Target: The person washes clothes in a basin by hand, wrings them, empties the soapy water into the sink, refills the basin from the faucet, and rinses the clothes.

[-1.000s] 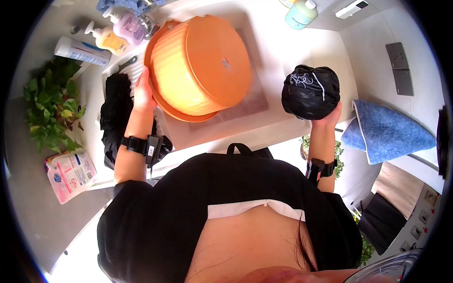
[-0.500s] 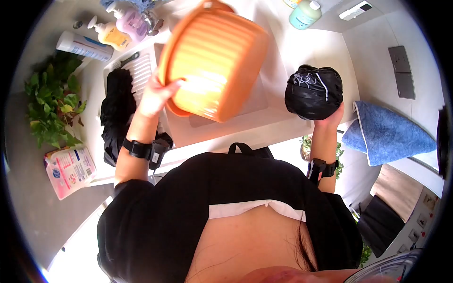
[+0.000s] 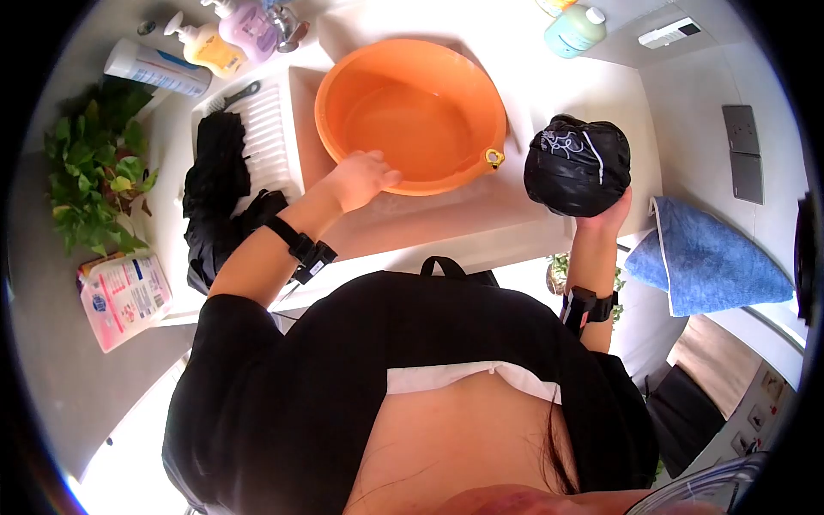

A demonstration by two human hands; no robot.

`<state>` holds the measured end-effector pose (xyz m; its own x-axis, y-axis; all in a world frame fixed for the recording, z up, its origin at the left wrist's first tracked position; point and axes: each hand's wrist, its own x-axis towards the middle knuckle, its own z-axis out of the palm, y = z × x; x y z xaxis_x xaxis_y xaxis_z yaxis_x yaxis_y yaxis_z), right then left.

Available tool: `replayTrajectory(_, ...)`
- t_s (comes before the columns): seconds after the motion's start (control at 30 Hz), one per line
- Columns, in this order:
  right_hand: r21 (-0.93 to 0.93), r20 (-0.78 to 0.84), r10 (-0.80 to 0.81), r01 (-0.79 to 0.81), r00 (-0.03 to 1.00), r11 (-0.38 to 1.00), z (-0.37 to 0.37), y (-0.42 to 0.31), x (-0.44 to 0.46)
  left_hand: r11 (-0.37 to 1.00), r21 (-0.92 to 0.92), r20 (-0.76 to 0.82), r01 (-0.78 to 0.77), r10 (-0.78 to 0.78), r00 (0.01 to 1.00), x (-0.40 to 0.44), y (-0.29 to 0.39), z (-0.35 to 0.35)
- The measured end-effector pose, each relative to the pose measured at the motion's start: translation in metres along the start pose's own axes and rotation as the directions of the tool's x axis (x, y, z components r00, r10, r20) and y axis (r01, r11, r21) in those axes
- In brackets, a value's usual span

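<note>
An orange basin (image 3: 408, 124) stands upright over the sink, its opening facing up and its inside showing. My left hand (image 3: 365, 178) grips the basin's near-left rim, fingers bent over the edge. On the right, my right hand (image 3: 606, 215) holds a bundled black bag (image 3: 577, 167) with white print and a white cord. The bag hides most of that hand's fingers. A dark cloth (image 3: 216, 167) lies on the ribbed drainboard (image 3: 264, 129), left of the basin.
Pump bottles (image 3: 215, 50), a white cylinder (image 3: 157, 67) and a faucet (image 3: 290, 30) stand at the back left. A plant (image 3: 94, 180) and pink pouch (image 3: 126, 299) are far left. A green bottle (image 3: 575, 33) is at the back; a blue towel (image 3: 717, 262) hangs right.
The basin has turned from showing its underside to opening upward, lower over the sink. My left hand has moved right along with it. My right hand still holds the black bag.
</note>
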<state>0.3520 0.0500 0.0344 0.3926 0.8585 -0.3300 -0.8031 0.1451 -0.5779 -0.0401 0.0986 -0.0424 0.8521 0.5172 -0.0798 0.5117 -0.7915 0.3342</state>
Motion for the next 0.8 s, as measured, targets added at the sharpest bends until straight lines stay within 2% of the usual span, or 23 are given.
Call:
replayTrajectory(0.13, -0.031, 0.013, 0.047, -0.046, 0.999, 0.998, -0.006, 0.012, 0.012, 0.994, 0.003, 0.235, 0.105, -0.103, 0.966, -0.002, 0.0, 0.011)
replayTrajectory(0.23, -0.058, -0.075, 0.068, -0.073, 0.995, 0.996, 0.008, 0.022, 0.011, 0.926, -0.276, 0.166, 0.259, -0.22, 0.961, -0.006, -0.004, -0.001)
replayTrajectory(0.27, -0.061, -0.045, 0.082, -0.085, 0.996, 0.994, 0.007, 0.024, 0.013, 0.927, -0.26, -0.041, 0.27, -0.29, 0.956, -0.005, -0.013, -0.011)
replayTrajectory(0.3, -0.064, -0.017, 0.094, -0.094, 0.995, 0.993, 0.003, 0.025, 0.016, 0.928, -0.244, -0.247, 0.282, -0.341, 0.907, 0.0, -0.029, -0.024)
replayTrajectory(0.37, -0.073, -0.018, 0.106, -0.107, 0.994, 0.992, 0.004, 0.028, 0.017, 0.819, -0.226, -0.473, 0.527, -0.566, 0.675, 0.013, -0.062, -0.056)
replayTrajectory(0.4, -0.078, -0.045, 0.106, -0.11, 0.993, 0.991, 0.007, 0.03, 0.016, 0.839, -0.006, -0.66, 0.545, -0.413, 0.628, 0.011, -0.104, -0.06)
replayTrajectory(0.43, -0.082, -0.072, 0.106, -0.111, 0.992, 0.99, 0.011, 0.033, 0.016, 0.828, 0.055, -0.752, 0.557, -0.333, 0.569, 0.016, -0.113, -0.08)
replayTrajectory(0.47, -0.086, -0.071, 0.113, -0.119, 0.991, 0.989, 0.012, 0.035, 0.016, 0.785, 0.054, -0.78, 0.617, -0.352, 0.517, 0.018, -0.137, -0.084)
replayTrajectory(0.53, -0.094, -0.07, 0.121, -0.128, 0.99, 0.987, 0.01, 0.039, 0.017, 0.788, 0.073, -0.703, 0.611, -0.394, 0.592, 0.02, -0.171, -0.093)
replayTrajectory(0.63, -0.1, -0.062, 0.131, -0.137, 0.989, 0.985, 0.004, 0.041, 0.021, 0.744, 0.044, -0.515, 0.667, -0.555, 0.653, 0.024, -0.165, -0.108)
replayTrajectory(0.73, -0.103, -0.032, 0.137, -0.139, 0.99, 0.985, -0.001, 0.04, 0.022, 0.741, 0.034, -0.564, 0.67, -0.54, 0.625, 0.016, -0.162, -0.096)
replayTrajectory(0.8, -0.1, -0.02, 0.133, -0.134, 0.991, 0.986, -0.002, 0.04, 0.023, 0.742, -0.115, -0.503, 0.661, -0.617, 0.605, 0.005, -0.157, -0.09)
